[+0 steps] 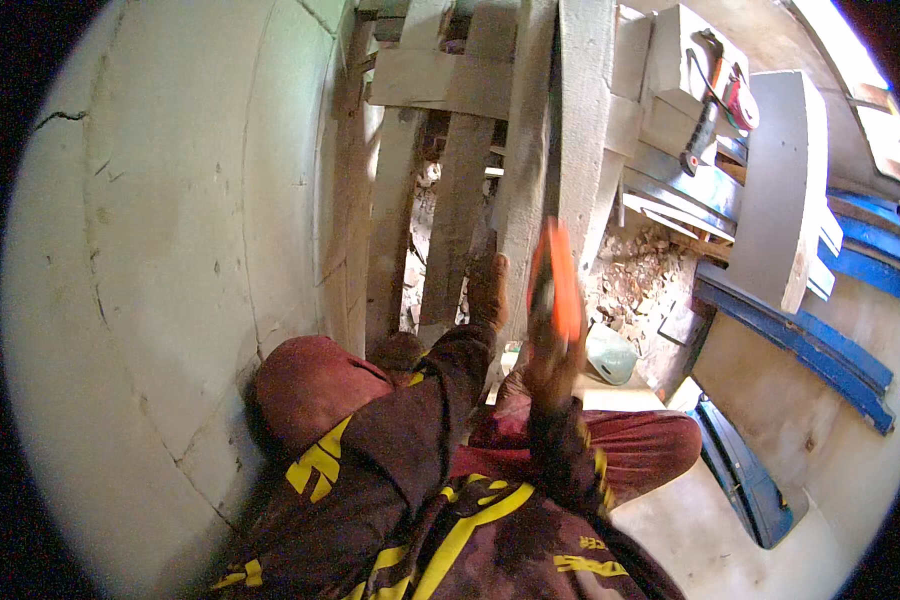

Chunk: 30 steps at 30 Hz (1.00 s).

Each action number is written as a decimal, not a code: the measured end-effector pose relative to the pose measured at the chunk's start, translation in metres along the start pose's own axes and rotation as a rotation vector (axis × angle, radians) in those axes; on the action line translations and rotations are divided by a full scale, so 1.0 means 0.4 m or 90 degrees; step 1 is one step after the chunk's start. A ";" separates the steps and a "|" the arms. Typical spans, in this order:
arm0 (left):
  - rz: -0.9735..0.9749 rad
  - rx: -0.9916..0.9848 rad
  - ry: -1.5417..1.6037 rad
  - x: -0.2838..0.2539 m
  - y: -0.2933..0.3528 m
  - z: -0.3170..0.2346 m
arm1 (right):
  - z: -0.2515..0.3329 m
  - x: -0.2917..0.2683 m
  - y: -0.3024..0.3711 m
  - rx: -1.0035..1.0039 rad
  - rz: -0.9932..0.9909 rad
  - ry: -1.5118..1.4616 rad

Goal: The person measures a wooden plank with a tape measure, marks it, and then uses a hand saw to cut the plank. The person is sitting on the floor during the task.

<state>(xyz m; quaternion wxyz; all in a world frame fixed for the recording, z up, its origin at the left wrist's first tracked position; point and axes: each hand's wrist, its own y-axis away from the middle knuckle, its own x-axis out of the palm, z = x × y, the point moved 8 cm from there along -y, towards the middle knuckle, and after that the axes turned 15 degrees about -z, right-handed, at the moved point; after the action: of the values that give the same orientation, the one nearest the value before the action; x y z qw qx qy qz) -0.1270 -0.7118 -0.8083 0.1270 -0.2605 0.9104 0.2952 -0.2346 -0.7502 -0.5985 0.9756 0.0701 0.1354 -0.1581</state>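
My right hand (553, 355) is closed around a tool with an orange-and-black handle (563, 285); it is blurred by motion and seen nearly edge-on, so I cannot make out its kind. It stands over a long pale wooden beam (582, 110) that runs away from me. A dark narrow line lies along the beam's left side, past the tool's tip. At the side of the neighbouring pale beam (526, 150), my left hand (492, 290) grips the edge with its thumb laid along the wood; its other fingers are mostly hidden.
A pale wall (170, 200) rises close on my left. Slatted boards (440, 80) lie ahead. At the right are a tool with a black-and-orange handle (705, 125), a red tape measure (740, 103), a white block (775, 190), blue boards (800, 345), a greenish cup-shaped thing (611, 354) and rubble (635, 285).
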 end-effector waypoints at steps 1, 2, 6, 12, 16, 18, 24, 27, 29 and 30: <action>0.000 -0.009 0.026 0.000 0.002 0.002 | -0.017 -0.027 0.078 0.093 0.006 -0.094; -0.004 0.027 -0.015 -0.002 0.003 -0.006 | -0.042 -0.031 0.115 0.231 0.001 -0.243; -0.010 -0.039 -0.004 -0.002 -0.005 -0.007 | -0.057 0.043 -0.071 0.216 -0.029 -0.197; 0.044 -0.064 -0.025 0.009 0.000 0.008 | 0.023 0.122 -0.265 -0.102 -0.023 0.093; 0.004 0.060 -0.005 -0.003 0.010 -0.001 | 0.122 0.001 0.046 -0.059 0.026 -0.027; -0.013 0.048 -0.011 -0.004 0.008 0.005 | 0.100 -0.006 0.061 0.127 0.024 -0.112; -0.045 -0.058 0.061 0.004 -0.015 0.007 | 0.011 0.149 -0.309 -0.060 0.016 0.047; -0.040 -0.053 0.015 0.002 -0.008 0.005 | -0.012 0.093 -0.183 -0.086 -0.024 0.068; -0.028 -0.049 0.083 0.000 -0.004 0.001 | 0.014 0.011 0.013 -0.055 -0.006 0.072; -0.034 -0.036 0.027 -0.005 -0.001 0.003 | 0.028 -0.018 0.090 -0.023 0.012 0.076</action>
<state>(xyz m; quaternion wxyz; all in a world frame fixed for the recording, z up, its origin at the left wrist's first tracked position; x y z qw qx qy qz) -0.1248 -0.7105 -0.8088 0.1078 -0.2941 0.8969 0.3121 -0.2268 -0.7164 -0.5822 0.9684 0.0628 0.1953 -0.1420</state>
